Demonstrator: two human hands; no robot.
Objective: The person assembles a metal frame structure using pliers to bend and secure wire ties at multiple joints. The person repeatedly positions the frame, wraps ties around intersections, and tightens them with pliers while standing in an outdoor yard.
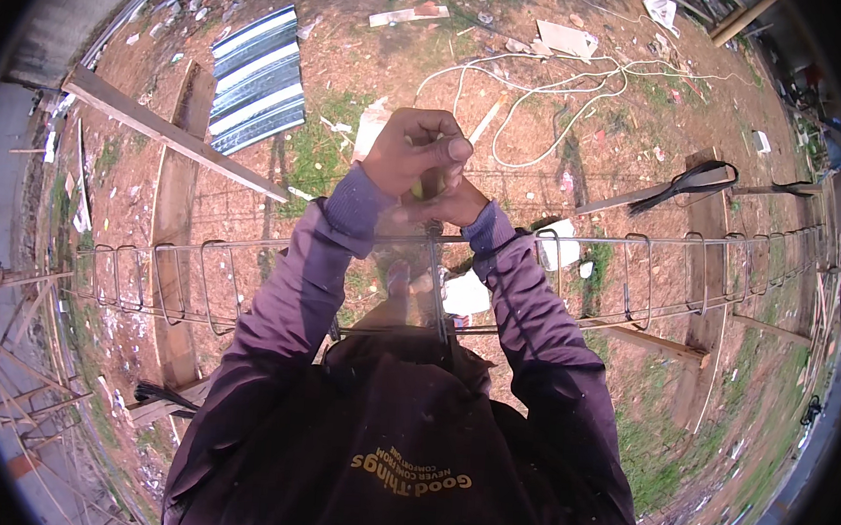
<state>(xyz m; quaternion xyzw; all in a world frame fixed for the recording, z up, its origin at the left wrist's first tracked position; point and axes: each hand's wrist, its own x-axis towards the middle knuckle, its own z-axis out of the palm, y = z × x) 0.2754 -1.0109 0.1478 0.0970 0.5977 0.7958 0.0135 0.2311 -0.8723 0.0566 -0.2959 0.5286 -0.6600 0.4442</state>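
Both my hands are raised close together above a rebar cage (pixel 629 240) of long thin bars with bent stirrups. My left hand (pixel 410 154) is closed in a fist, thumb uppermost; what it grips is hidden. Just below and to its right, my right hand (pixel 455 205) is curled around a yellow-green thing (pixel 432 181), perhaps a tool handle; only a small part shows between the hands. Directly under the hands, an upright stirrup (pixel 436 275) meets the cage's far bar. Purple sleeves cover both my forearms.
Wooden boards (pixel 172 257) cross beneath the cage at left and right. Black wire bundles (pixel 685 187) lie on the right beam and at lower left. A corrugated sheet (pixel 258 79), pale looped cord (pixel 514 158) and scattered litter lie on the ground beyond.
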